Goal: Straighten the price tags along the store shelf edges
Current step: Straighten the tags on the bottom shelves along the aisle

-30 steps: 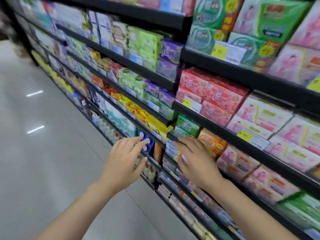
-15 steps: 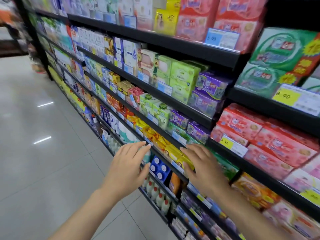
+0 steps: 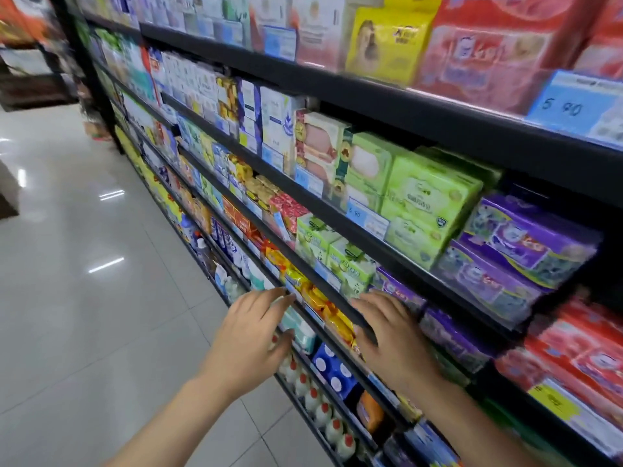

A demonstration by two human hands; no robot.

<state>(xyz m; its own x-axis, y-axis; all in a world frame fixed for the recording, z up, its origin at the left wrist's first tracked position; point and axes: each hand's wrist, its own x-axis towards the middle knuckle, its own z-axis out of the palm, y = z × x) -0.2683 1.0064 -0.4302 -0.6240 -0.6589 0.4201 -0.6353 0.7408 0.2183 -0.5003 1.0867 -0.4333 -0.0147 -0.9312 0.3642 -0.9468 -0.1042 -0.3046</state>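
Now both hands reach to the black metal shelf edge (image 3: 305, 310): left hand (image 3: 251, 342) with fingers spread, right hand (image 3: 392, 335) flat with fingers spread, holding nothing.

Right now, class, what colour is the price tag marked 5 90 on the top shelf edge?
Light blue: the price tag, clearest at the head view's upper right.

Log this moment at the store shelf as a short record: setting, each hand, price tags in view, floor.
setting: black shelf edge of a stocked store aisle, running away to the left
left hand: fingers straight, reaching at the shelf edge, holds nothing
right hand: fingers spread, lying along the same shelf edge; contact cannot be confirmed
price tags: blue tag reading 5 90 on the top shelf; yellow tag low right, blurred
floor: glossy pale tiles
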